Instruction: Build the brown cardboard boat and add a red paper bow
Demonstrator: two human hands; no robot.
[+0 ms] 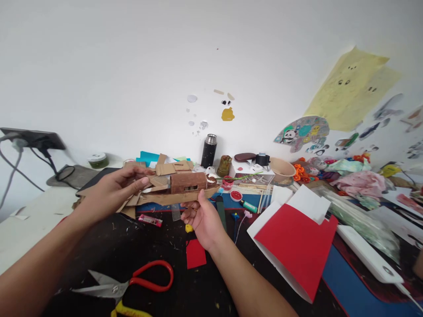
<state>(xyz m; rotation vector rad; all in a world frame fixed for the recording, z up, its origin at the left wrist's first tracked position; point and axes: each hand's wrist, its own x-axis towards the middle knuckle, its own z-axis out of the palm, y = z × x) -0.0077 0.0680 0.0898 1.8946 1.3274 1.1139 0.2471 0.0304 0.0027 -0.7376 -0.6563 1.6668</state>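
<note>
A brown cardboard model boat (178, 196) with a rounded, reddish-brown cabin (188, 182) is held above the dark mat. My right hand (206, 220) grips the hull from below, its thumb against the near side under the cabin. At the boat's left end is my left hand (115, 189), fingers bent around or beside the cardboard there; what its fingertips hold is too small to make out. Cardboard scraps (174, 167) lie behind the boat. Below it, a small red paper piece (196, 254) rests on the mat.
Open scissors (115, 288) with red and yellow handles lie at the front left. Red and white sheets (297, 242) stand out at right, near a white power strip (368, 253). A black bottle (209, 151) is upright by the wall, beside a white box (253, 171).
</note>
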